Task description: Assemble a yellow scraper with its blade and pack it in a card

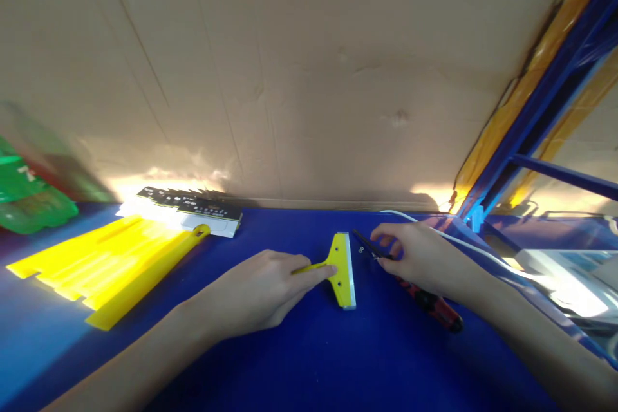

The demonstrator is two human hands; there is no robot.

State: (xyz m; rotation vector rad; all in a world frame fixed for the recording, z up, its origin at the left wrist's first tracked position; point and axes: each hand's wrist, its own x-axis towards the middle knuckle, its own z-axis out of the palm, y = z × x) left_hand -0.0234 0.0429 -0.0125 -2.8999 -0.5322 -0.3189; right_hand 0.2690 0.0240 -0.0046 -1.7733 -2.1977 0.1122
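My left hand [275,290] is closed around the thin handle of a yellow scraper [342,270]. Its forefinger lies along the handle up to the head, and the straight metal edge faces right. The scraper head has two small holes. On the right, my right hand [410,254] hovers low over the table with curled fingers, a gap showing between thumb and forefinger. Beneath it lies a screwdriver [441,314] with a red and black handle and a dark shaft, partly hidden by the hand. Two tiny rings [361,249] and a small screw-like piece [376,257] lie near the thumb tip.
Yellow scrapers with black-and-white card sleeves [207,209] lie overlapping on the blue table [309,360] at left. A green plastic package [33,196] is at the far left. Cardboard [309,77] forms the back wall. A white cable [463,248] runs beside the blue metal frame [545,100].
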